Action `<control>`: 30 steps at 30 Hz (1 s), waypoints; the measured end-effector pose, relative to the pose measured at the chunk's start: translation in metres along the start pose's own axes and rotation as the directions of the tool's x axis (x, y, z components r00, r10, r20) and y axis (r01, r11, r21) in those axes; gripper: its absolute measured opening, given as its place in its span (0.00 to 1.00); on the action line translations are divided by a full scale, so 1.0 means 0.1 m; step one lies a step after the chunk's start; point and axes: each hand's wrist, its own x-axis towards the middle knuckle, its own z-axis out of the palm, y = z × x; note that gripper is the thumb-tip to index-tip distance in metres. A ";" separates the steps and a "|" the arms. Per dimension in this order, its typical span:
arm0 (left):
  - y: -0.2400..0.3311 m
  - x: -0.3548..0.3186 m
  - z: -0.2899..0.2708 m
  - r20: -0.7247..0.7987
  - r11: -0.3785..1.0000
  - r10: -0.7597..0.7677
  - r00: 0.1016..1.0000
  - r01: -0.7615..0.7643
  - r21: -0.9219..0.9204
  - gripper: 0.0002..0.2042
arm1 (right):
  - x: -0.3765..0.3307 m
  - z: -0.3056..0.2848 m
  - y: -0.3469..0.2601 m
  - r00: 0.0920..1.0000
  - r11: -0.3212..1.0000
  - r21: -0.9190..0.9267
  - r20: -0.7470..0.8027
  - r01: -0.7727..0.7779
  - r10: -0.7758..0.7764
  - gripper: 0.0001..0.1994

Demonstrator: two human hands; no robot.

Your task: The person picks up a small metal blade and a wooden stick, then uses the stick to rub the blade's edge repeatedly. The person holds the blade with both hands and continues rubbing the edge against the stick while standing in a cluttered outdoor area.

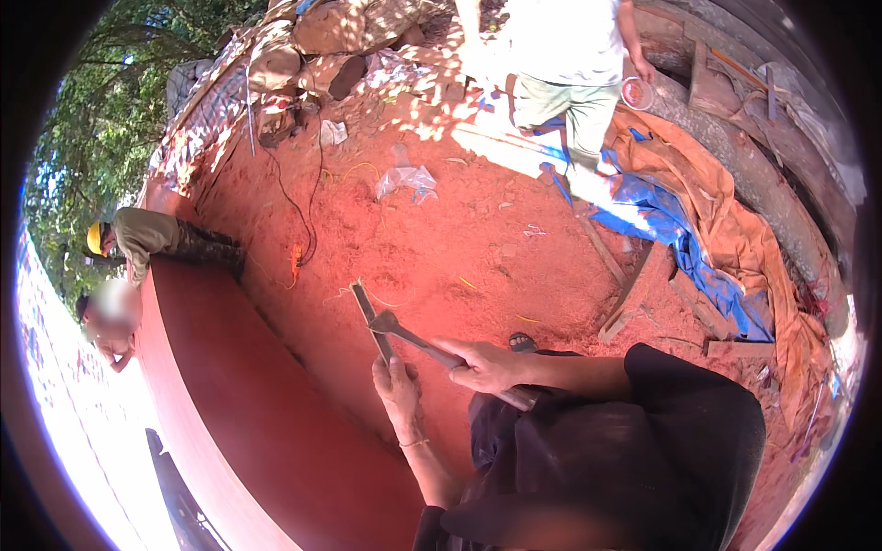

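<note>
My left hand (395, 386) is closed around the lower end of a narrow, flat, grey-brown bar (361, 301), which points up and away from me. Its exact kind is unclear. My right hand (485, 365) grips a chisel-like tool (411, 336) with a flared metal blade and a thick handle end that shows below the hand. The tool's blade lies across the bar, just above my left fingers; whether they touch I cannot tell. Both hands are held over the reddish ground, in front of my dark clothing.
A long dark-red wooden slab (266, 395) extends along my left. Two people are at its far end, one in a yellow cap (95, 239). Another person (570, 73) stands ahead, holding a round container (636, 93). Orange tarp (726, 220), blue tarp (666, 230) and logs (763, 193) lie right; a cable (292, 197) crosses the ground.
</note>
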 end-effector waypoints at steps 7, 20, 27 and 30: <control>0.54 1.38 0.16 0.032 0.986 -0.048 0.998 0.052 -0.158 0.09 | 1.34 -0.50 0.00 0.967 0.963 0.099 0.081 -0.250 0.243 0.31; 1.20 5.36 0.42 0.015 0.960 0.244 0.970 -0.244 0.139 0.12 | 5.11 -1.15 0.94 0.882 0.833 0.290 0.177 -0.471 0.437 0.18; 2.18 7.02 0.51 0.120 0.972 0.221 0.968 -0.229 0.056 0.14 | 6.81 -1.61 1.03 0.942 0.878 0.342 0.132 -0.335 0.308 0.17; 2.40 7.61 0.65 0.156 0.986 0.158 0.975 -0.164 0.022 0.15 | 7.44 -1.92 1.12 0.940 0.854 0.393 0.131 -0.341 0.314 0.18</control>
